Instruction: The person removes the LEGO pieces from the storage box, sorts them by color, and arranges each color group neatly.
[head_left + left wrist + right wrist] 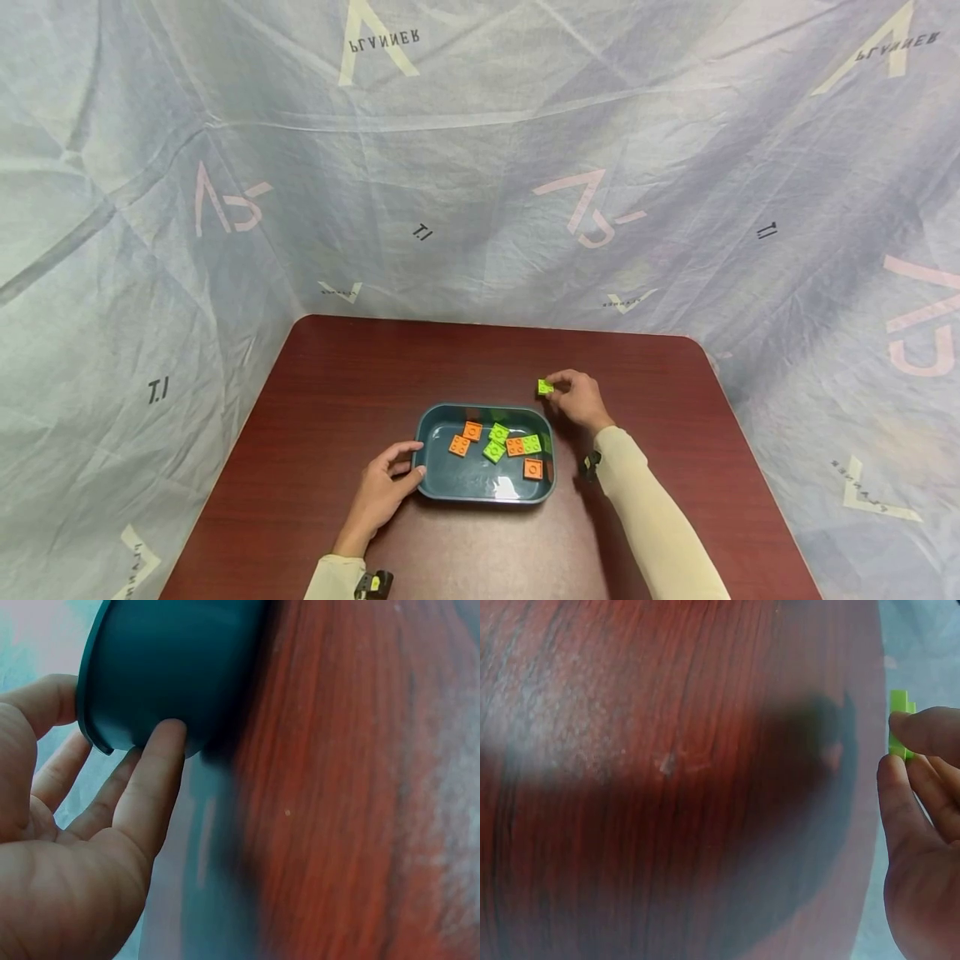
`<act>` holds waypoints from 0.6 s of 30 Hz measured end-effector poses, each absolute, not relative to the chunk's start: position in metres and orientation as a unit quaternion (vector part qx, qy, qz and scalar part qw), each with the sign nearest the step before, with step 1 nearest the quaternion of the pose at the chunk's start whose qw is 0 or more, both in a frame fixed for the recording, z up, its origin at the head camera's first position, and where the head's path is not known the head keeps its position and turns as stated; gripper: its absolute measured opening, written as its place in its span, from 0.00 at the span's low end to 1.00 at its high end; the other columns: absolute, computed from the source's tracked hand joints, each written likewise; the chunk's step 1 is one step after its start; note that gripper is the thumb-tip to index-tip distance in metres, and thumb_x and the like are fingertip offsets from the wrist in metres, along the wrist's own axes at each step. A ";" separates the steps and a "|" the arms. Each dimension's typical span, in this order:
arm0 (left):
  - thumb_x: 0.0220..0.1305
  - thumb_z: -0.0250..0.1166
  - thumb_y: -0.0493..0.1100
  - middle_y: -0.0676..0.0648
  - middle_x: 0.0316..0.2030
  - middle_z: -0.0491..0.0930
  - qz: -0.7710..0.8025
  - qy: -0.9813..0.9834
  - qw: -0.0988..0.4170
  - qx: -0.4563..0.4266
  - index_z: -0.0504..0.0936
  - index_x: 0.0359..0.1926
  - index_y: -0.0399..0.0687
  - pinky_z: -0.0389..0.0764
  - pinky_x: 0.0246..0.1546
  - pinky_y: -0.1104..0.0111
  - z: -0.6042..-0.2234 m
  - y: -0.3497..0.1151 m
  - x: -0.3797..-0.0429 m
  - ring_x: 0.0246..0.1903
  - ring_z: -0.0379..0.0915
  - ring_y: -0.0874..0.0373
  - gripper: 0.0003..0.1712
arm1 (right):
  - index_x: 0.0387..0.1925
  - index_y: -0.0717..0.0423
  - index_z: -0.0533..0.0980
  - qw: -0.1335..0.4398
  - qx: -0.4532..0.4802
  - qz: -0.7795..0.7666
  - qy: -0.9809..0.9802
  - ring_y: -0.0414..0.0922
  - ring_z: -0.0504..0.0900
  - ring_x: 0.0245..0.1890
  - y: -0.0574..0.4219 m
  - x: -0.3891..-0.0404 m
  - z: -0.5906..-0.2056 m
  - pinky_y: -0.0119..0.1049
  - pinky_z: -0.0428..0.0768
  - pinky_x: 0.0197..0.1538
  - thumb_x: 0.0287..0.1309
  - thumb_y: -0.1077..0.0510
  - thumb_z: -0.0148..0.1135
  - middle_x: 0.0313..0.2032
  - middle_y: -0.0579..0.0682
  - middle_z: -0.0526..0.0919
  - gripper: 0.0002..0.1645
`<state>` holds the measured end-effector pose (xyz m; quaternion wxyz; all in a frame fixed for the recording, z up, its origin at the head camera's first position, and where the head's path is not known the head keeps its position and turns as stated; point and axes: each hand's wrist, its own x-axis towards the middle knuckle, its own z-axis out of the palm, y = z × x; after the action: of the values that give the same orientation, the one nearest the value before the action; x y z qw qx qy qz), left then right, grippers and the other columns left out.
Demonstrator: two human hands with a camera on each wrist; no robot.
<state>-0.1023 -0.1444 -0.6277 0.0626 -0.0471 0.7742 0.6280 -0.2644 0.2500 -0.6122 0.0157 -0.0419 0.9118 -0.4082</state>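
Note:
A dark teal rectangular tray [480,501] stands on the table, with several orange and lime-green toy building bricks [494,451] in it. My left hand [382,495] holds the tray's left end. In the left wrist view the fingers [154,776] meet the outer wall of the tray [172,675], the topmost digit at its rim. Beyond the tray's far right corner, my right hand [581,400] pinches a lime-green toy building brick [544,387]. The right wrist view shows that brick [898,700] between thumb and fingertips, partly covered by them.
The reddish-brown wooden table [352,367] has rounded far corners. Light grey printed sheeting [480,192] hangs behind it and along both sides. Some bricks in the tray lie studs up, others with their hollow undersides up. Dark devices [373,584] are strapped to both wrists.

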 end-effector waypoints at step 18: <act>0.68 0.75 0.43 0.45 0.60 0.84 0.630 0.773 0.063 -0.041 0.84 0.64 0.55 0.86 0.42 0.69 -0.630 -0.146 -0.104 0.55 0.85 0.51 0.24 | 0.50 0.54 0.86 0.016 -0.028 -0.405 0.914 0.45 0.84 0.29 0.248 -0.281 -0.621 0.43 0.83 0.40 0.63 0.64 0.73 0.45 0.55 0.90 0.14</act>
<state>-0.1036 -0.1455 -0.6298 0.0632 -0.0412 0.7730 0.6299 -0.2806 0.2481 -0.6206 0.0160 -0.0284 0.9139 -0.4045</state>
